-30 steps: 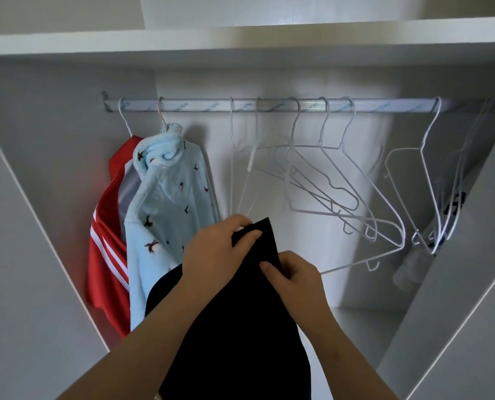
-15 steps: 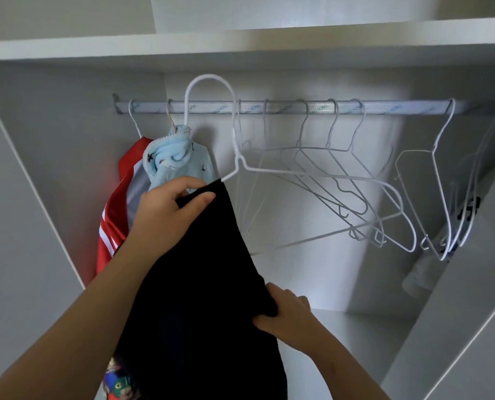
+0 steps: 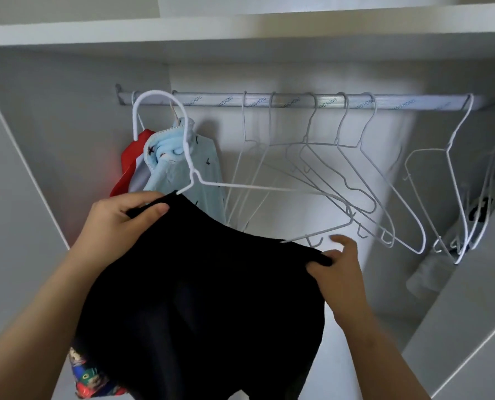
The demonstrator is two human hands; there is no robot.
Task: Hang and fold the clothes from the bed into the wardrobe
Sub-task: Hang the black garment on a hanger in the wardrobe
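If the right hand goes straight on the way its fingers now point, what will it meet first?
Probably the lower right end of the white hanger carrying the black garment, just above the fingertips of the right hand. The empty hangers on the rod seem farther back, though depth is unclear.

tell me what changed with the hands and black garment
The hands, pinched together at the top of the black garment, moved apart. The left hand lifted its corner up and left, and the right hand slid out right, gripping the other edge. A white hanger came into view, threaded into the garment. The red garment, light-blue garment and empty hangers stayed on the rail.
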